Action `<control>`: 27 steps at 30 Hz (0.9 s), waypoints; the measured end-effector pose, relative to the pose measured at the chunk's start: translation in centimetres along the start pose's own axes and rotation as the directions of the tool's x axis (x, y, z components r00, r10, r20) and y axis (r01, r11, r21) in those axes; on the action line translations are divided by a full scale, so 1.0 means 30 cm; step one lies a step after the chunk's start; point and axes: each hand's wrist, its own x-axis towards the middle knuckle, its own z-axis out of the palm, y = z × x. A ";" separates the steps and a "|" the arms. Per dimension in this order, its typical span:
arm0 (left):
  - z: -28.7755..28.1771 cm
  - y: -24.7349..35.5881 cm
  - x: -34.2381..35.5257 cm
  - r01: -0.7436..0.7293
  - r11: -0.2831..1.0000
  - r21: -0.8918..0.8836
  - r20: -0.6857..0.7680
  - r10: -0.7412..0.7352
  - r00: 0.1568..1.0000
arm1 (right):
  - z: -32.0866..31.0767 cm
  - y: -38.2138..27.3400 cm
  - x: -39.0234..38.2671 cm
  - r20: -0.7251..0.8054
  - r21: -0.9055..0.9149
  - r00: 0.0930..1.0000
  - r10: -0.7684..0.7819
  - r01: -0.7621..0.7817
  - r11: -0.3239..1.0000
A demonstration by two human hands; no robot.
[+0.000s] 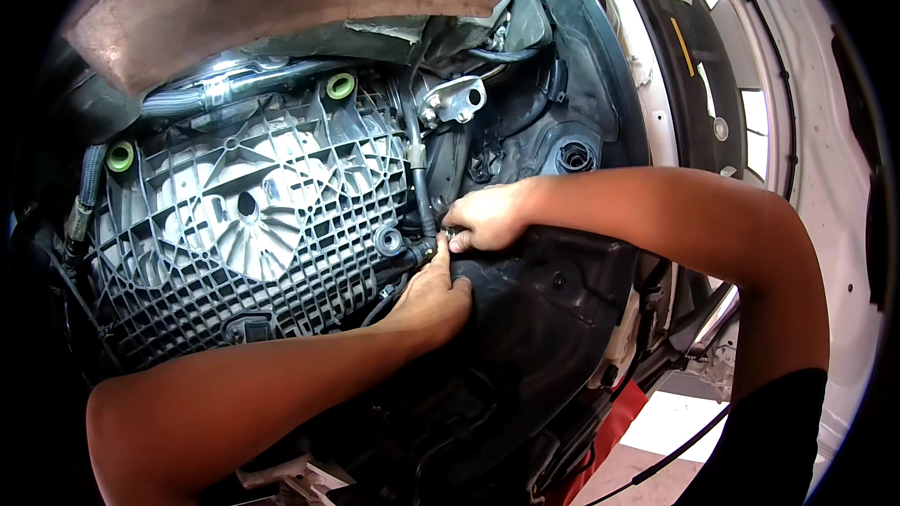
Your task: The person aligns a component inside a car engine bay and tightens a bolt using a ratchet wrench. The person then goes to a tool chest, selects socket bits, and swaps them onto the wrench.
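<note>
At mid-frame, fingertips of the left hand (429,302) and right hand (489,215) mostly hide a small part (448,233) by the dark hose (420,192), so whether either is clamped on it I cannot tell.

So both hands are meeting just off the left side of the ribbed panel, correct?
No, wrong side: the head view shows the left hand and the right hand meeting just off the right side of the ribbed panel.
</note>
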 end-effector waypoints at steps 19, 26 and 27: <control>0.010 -0.029 0.057 0.030 0.999 0.028 0.004 -0.030 1.000 | -0.020 -0.034 0.021 0.080 -0.085 0.989 0.122 -0.115 0.990; 0.020 -0.032 0.062 0.003 0.999 0.043 -0.025 -0.002 1.000 | -0.011 0.006 0.014 0.026 0.120 0.991 0.134 -0.136 0.983; 0.019 -0.032 0.060 0.009 0.999 0.031 -0.023 -0.009 1.000 | -0.013 0.005 0.015 0.011 0.117 0.994 0.112 -0.112 0.987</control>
